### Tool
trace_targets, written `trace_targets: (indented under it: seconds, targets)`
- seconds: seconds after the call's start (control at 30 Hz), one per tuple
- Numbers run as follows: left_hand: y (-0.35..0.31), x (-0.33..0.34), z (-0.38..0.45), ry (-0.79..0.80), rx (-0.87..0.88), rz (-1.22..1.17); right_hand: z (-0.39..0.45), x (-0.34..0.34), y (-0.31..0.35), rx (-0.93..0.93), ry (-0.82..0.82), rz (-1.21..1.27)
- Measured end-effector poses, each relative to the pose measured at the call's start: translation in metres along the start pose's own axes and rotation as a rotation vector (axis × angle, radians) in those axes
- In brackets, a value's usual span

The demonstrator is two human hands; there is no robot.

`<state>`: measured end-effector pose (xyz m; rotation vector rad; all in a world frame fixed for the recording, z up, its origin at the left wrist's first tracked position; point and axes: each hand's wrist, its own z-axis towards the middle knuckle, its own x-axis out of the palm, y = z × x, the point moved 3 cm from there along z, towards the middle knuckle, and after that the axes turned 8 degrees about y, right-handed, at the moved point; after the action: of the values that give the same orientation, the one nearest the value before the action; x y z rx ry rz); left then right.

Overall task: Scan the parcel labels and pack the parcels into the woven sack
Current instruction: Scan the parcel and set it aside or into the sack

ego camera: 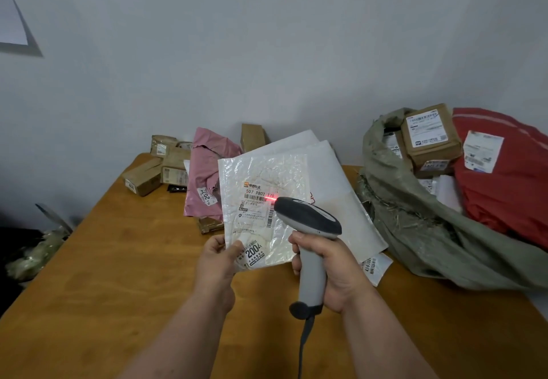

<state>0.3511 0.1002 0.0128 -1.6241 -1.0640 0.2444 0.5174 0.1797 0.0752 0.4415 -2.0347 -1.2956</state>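
Note:
My left hand [218, 263] grips the lower edge of a clear crinkled plastic parcel [264, 177] and holds it tilted up above the wooden table [118, 275]. My right hand [326, 269] is closed around the grey handle of a barcode scanner [308, 218]. The scanner's dark head points at the parcel's white label [256, 201], and a red line of light lies across the barcode. To the right, the green woven sack [415, 218] lies open on the table with a brown box [430, 138] and other parcels in its mouth.
Two white mailer bags [335, 183] lie under the held parcel. A pink bag [204, 177] and several brown boxes [154, 168] sit at the table's far left. A red parcel [510, 177] rests beside the sack. The wall is close behind.

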Motion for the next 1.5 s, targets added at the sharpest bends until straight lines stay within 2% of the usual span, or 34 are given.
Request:
trace_targets:
  seconds: [0.8,1.0,1.1,1.33,1.5]
  targets:
    - [0.01,0.021,-0.007,-0.034,0.0,0.043,-0.002,-0.027,0.006,0.071,0.041,-0.057]
    - [0.021,0.038,-0.008,-0.021,-0.006,0.054,-0.005,-0.049,0.016,0.023,0.018,-0.055]
    - [0.026,0.049,-0.008,0.002,-0.011,0.043,-0.008,-0.063,0.022,0.014,-0.04,-0.055]
    - [0.013,0.085,0.003,0.131,0.001,0.04,-0.015,-0.105,0.039,-0.147,-0.337,-0.103]
    - [0.007,0.135,0.004,0.305,-0.008,0.071,-0.029,-0.134,0.054,-0.172,-0.38,-0.024]
